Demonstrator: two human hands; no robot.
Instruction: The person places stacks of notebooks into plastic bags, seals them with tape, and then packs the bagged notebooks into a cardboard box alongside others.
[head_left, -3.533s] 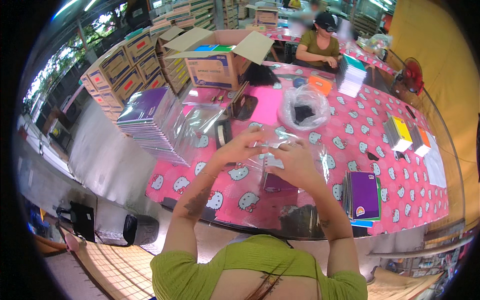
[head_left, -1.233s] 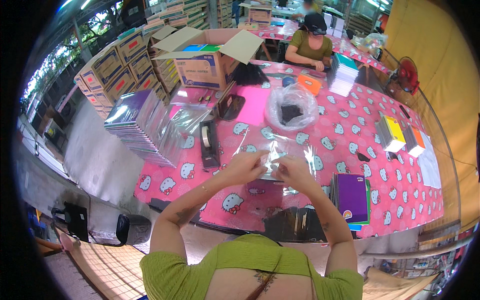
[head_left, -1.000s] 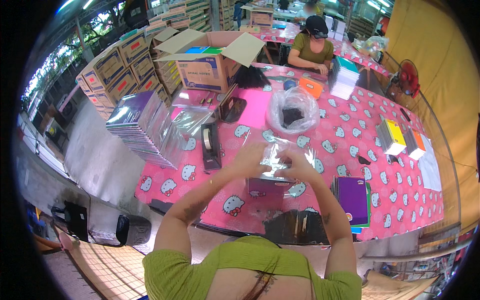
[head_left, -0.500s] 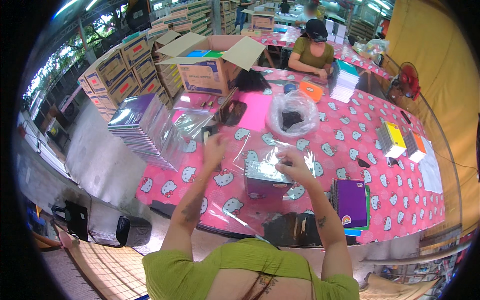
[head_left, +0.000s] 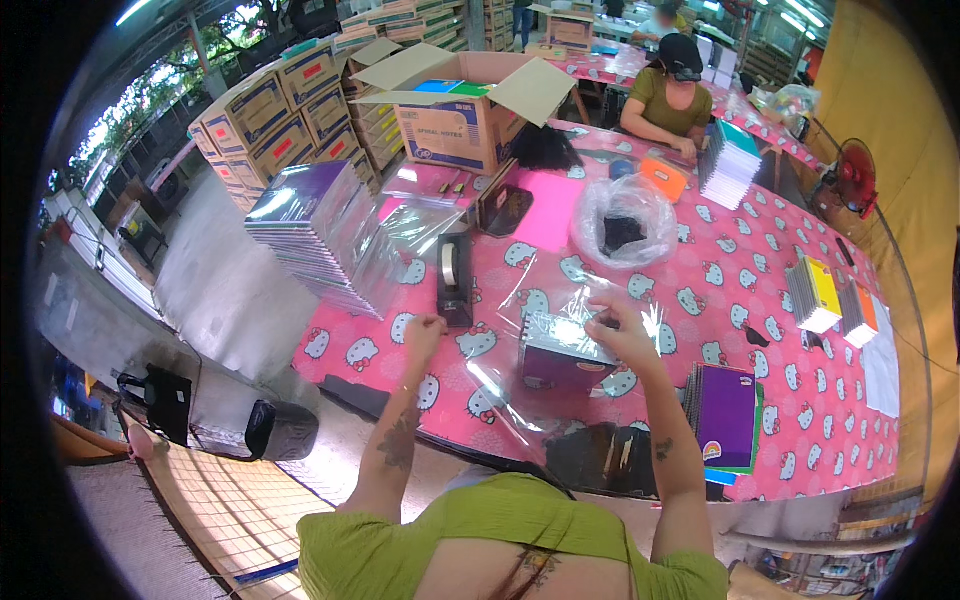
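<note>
Notebook (head_left: 560, 362), purple and wrapped in clear plastic film (head_left: 520, 320), lies on the pink patterned table (head_left: 760, 300) directly in front of me, a little back from the near edge. My right hand (head_left: 622, 335) rests on its far right corner and pinches the film there with the fingers closed on it. My left hand (head_left: 424, 333) is apart from the notebook, to its left, half clenched just beside the black tape dispenser (head_left: 455, 280); I cannot tell if it holds a piece of tape. The film spreads wider than the notebook and reaches toward the table's near edge.

Left of the dispenser, a tall pile of wrapped notebooks (head_left: 320, 235) stands at the table's left edge. To my right, a purple notebook stack (head_left: 725, 415) lies close to the near edge. Between these two the cloth is mostly open. Further back I see a clear bag with something dark (head_left: 622, 218), an open cardboard box (head_left: 465, 110), and another person (head_left: 670, 95) seated at the far side.
</note>
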